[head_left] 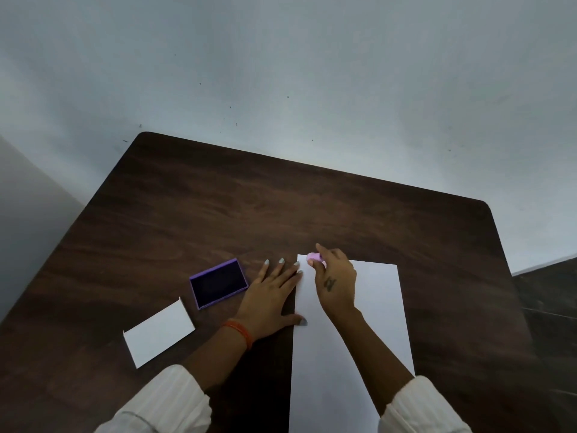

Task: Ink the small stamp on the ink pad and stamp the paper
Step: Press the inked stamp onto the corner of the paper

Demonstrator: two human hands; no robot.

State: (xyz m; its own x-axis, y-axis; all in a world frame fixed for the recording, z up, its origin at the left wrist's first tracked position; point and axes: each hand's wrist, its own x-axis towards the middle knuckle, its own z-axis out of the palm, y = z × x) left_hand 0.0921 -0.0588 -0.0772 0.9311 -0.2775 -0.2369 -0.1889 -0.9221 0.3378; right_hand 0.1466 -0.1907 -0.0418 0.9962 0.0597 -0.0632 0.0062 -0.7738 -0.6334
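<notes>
Stamp on paper, far-left corner.

Near to far: paper (349, 339) lies on dark worktop (312, 207); left hand (271, 295) flat, fingers spread, pinning its left edge. Right hand (335, 276) fingers clamped on pink stamp (313, 257), at the sheet's far-left corner. Ink pad (218, 282) open, left of hands; white card (159, 332) nearer-left.

Dark wood-grain table (281, 198) w/ rounded corners, pushed against plain pale grey wall (312, 73); dim, soft light.
</notes>
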